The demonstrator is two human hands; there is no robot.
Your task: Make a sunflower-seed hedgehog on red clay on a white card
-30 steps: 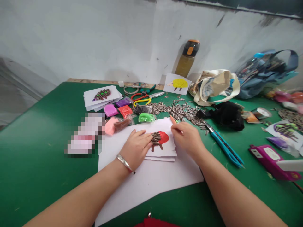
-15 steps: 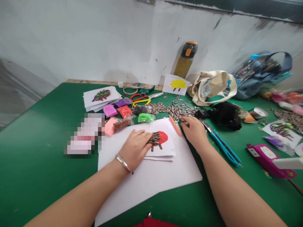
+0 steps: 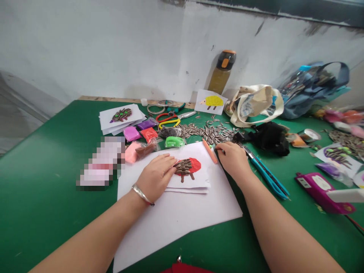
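Over the link, I saw a pale grey wall behind the far edge of a green table. A bare wooden strip ran along that edge, toward the left. High on the right, a dark band crossed the wall, with smudges beneath it. The light fell softly, casting faint shadows. At far left, I couldn't tell wall from floor.

two hands, one bracelet, one cutter
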